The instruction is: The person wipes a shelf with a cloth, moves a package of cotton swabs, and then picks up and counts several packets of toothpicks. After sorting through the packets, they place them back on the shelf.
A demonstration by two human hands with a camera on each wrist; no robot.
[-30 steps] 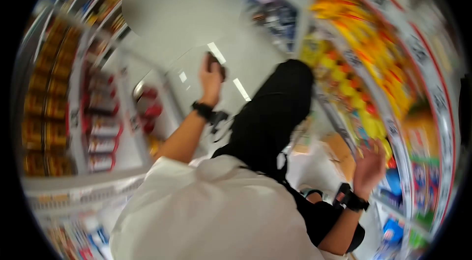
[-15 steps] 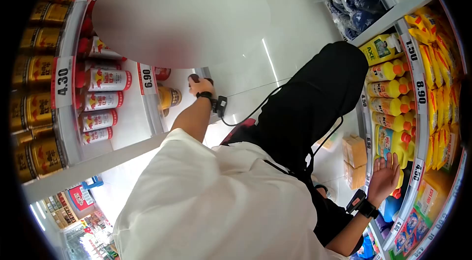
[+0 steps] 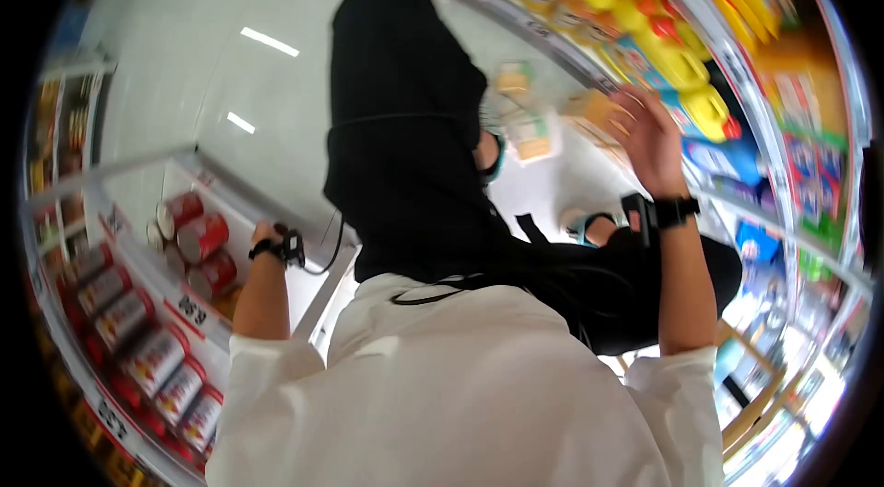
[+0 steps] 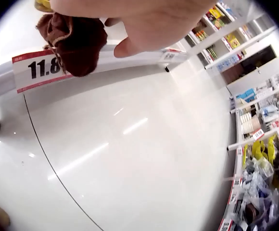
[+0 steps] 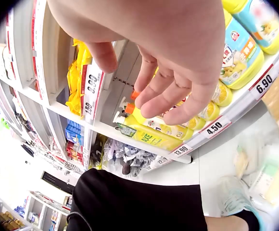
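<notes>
In the left wrist view, my left hand grips a bunched dark brown cloth, which hangs in front of a shelf edge and partly covers a price tag. The head view has this hand low beside the left shelf, with the cloth not clearly visible. Empty and with its fingers loosely bent, my right hand is raised by the right shelf. In the right wrist view the right hand appears in front of yellow bottles; contact with them cannot be told.
Red-and-white cans line the left shelf. Yellow and blue bottles fill the right shelf. Wrapped packages and a brown box are on the pale floor near the person's feet. A black-clad knee extends between the shelves.
The head view has turned, bringing the knee to the centre and the left shelf lower. My right hand has risen in view. My left hand now appears lower and farther left.
</notes>
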